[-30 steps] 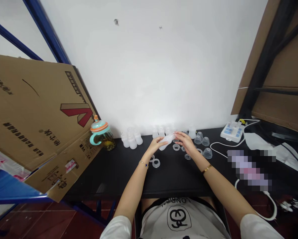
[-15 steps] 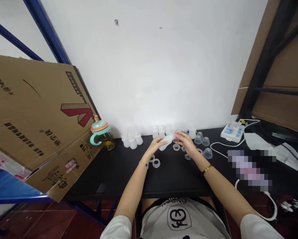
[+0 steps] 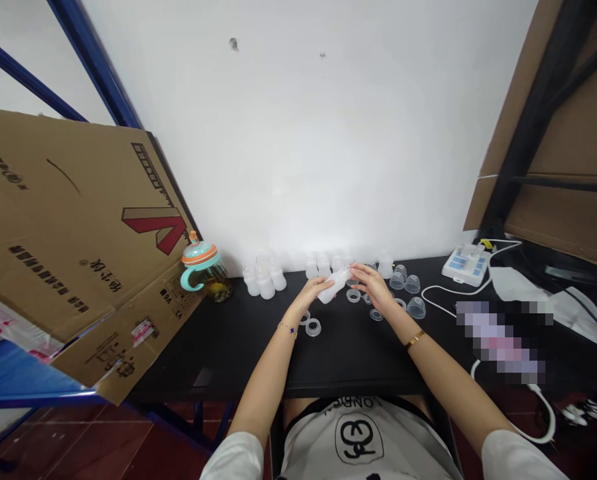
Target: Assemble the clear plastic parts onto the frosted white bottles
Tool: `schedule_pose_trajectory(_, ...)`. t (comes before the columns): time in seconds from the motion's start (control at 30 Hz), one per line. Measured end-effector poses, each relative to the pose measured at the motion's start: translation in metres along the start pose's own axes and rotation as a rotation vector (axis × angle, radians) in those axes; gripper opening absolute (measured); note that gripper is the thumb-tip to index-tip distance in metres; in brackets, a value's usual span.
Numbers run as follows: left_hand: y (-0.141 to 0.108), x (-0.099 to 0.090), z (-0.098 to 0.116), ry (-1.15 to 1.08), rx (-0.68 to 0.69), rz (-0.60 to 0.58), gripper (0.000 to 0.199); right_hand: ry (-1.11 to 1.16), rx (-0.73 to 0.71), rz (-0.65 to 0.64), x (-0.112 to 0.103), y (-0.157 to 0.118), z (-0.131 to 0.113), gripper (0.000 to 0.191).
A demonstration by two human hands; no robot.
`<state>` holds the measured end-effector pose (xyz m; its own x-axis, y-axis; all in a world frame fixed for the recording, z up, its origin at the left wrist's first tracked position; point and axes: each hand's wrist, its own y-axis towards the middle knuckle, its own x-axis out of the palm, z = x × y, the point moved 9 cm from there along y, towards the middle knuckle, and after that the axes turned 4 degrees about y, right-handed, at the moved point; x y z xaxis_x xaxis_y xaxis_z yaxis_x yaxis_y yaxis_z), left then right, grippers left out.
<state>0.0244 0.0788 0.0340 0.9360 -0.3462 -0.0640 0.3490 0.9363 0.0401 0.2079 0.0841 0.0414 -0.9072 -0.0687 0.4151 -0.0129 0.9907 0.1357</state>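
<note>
A translucent white baby bottle (image 3: 332, 288) lies tilted between my hands above the black table. My left hand (image 3: 310, 292) is closed around its body from the left. At its upper right end, the fingers of my right hand (image 3: 369, 280) pinch the top; the exact part under them is hard to make out. Below my left hand lie clear screw rings (image 3: 313, 327). More rings (image 3: 353, 295) are near my right hand, partly hidden by it. Clear dome caps (image 3: 412, 284) sit to the right of that hand.
Several white bottles (image 3: 265, 283) stand at the back left, and more (image 3: 323, 265) along the wall. A teal-lidded jug (image 3: 206, 270) stands beside a large cardboard box (image 3: 78, 233). On the right are a power strip (image 3: 466, 263), a white cable (image 3: 443, 289) and a blurred-out object (image 3: 501, 343).
My left thumb and fingers have shifted slightly on the bottle. My right hand stays at the bottle's top, and the things on the table have not moved.
</note>
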Motion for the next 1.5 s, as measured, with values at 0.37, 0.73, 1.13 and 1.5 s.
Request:
schedule_pose_trajectory(0.37, 0.002, 0.004, -0.009, -0.117, -0.069, -0.054, 0.046, 0.034, 0.003, -0.039, 0.003, 0.001, 0.001, 0.029)
schedule_pose_trajectory(0.73, 0.002, 0.004, -0.008, -0.134, -0.069, -0.049, 0.039, 0.079, 0.016, -0.060, 0.002, 0.003, 0.005, 0.024)
schedule_pose_trajectory(1.13, 0.005, -0.001, -0.010, -0.115, -0.040, -0.003, 0.043, 0.050, 0.014, -0.050, 0.002, 0.003, 0.005, 0.029)
schedule_pose_trajectory(1.5, 0.004, -0.006, -0.005, 0.015, -0.024, 0.032, 0.052, 0.061, 0.007, -0.035, 0.000, 0.002, 0.003, 0.030)
